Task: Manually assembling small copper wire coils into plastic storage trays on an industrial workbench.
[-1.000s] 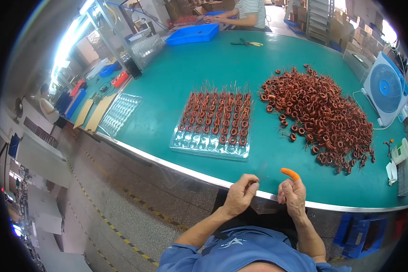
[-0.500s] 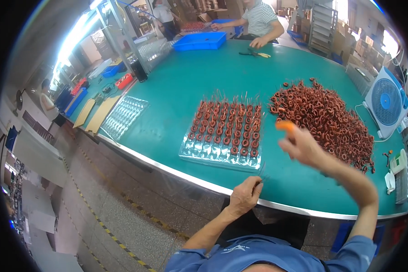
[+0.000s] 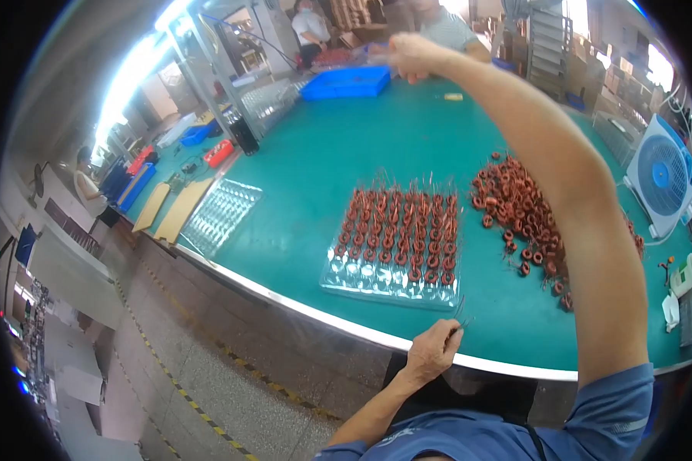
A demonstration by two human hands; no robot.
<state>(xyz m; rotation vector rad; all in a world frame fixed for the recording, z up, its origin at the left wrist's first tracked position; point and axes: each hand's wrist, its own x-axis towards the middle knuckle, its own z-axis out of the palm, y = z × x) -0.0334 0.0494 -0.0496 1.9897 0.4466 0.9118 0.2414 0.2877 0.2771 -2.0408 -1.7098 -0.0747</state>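
Note:
My left hand [image 3: 433, 353] is closed at the table's near edge. Thin wire ends stick up from its pinch; the copper coil they seem to belong to is mostly covered by the fingers. Just beyond lies a clear plastic tray [image 3: 390, 290], its rear and middle pockets filled with copper-wound ring coils [image 3: 402, 223], leads upright. Several front pockets hold none. My right hand [image 3: 417, 58] is stretched to the table's far side by a blue bin [image 3: 346, 83]. Its fingers look curled, though blurred; what they hold cannot be made out.
A heap of loose coils [image 3: 519, 207] lies right of the tray, partly behind my right forearm. A blue-white fan [image 3: 660, 175] stands at the right edge. An unfilled clear tray [image 3: 221, 217] and cardboard pieces [image 3: 183, 210] lie left. Another person [image 3: 447, 31] sits across the table.
My right hand has swung from beside the coil heap to the far side; the orange thing at its fingers no longer shows. My left hand keeps its pinch near the table edge. The view shifted slightly.

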